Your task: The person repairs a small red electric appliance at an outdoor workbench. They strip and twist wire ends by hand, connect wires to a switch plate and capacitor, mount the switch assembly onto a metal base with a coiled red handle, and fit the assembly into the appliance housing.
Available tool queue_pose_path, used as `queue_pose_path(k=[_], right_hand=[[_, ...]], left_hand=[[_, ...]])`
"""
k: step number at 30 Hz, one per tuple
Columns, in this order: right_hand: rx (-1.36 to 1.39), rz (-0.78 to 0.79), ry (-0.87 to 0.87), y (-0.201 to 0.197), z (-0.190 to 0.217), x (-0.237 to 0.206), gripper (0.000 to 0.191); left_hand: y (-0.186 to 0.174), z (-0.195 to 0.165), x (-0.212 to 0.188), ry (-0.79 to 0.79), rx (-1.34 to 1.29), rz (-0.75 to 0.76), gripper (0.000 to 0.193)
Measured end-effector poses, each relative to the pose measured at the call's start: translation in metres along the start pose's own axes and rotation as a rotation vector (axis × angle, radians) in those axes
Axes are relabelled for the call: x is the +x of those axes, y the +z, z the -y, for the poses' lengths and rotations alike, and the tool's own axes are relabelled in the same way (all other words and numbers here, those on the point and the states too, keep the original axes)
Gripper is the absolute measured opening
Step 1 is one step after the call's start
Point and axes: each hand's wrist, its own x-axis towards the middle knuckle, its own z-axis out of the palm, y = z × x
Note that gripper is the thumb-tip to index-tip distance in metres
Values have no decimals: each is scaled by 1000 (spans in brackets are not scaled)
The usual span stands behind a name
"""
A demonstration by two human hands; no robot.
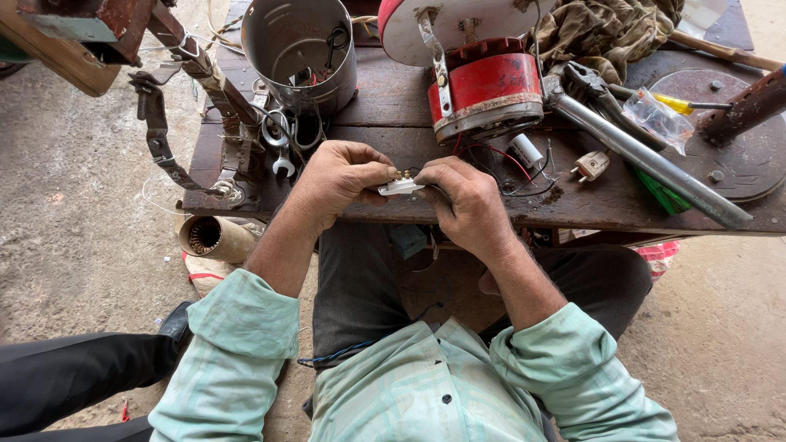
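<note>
The small part (400,187) pinched between both hands looks like white glossy plastic with brassy metal screws on top. The workbench (393,123) is dark, worn wood, rough and stained, and the motor housing (487,88) on it is red painted metal, scuffed. Beside it lie a dull grey metal pipe (647,160) and a crumpled khaki cloth (602,29).

At the frame's centre the small part (400,186) pinched between both hands is white with brass-coloured studs. Above it, the motor housing (485,88) is red with a pale band. The surface (393,123) is dark brown wood. Upper left, the metal can (301,51) is dull grey. The shirt sleeves (233,352) are pale green with faint stripes.
</note>
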Motion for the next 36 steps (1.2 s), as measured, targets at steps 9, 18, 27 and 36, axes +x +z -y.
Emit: queue_pose_path(k=[9,18,27,36], right_hand=[[4,8,4,-1,2,3,21],[-45,14,-26,2,3,2,22],[-55,21,-49,2,3,1,25],[-79,50,-73,4,6,2,30]], left_hand=[[2,-9,-5,-30,-1,-34,36],[1,3,2,-1,52,-21,30],[3,-4,-1,-30,16,-4,28],[7,0,4,13,139,-10,23]])
